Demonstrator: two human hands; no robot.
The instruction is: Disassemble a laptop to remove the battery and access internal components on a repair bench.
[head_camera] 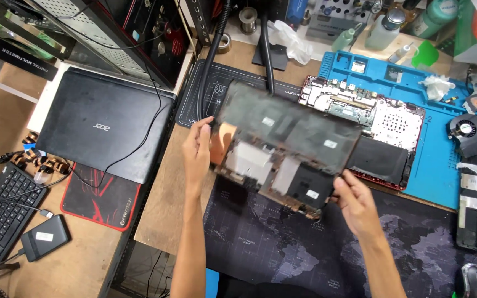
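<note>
Hands hold a dark laptop base cover [282, 146] lifted and tilted at centre frame, its image blurred. Left hand [197, 152] grips the cover's left edge, fingers [204, 126] curled over the top rim. Right hand [357, 204] pinches the lower right corner, fingers [342, 185] closed on the edge. Below lies a dark map-print mat [282, 243] on the surface. Behind the cover, an opened laptop chassis [385, 129] rests on a blue work mat [432, 165]. A closed black laptop [103, 124] sits at upper left.
</note>
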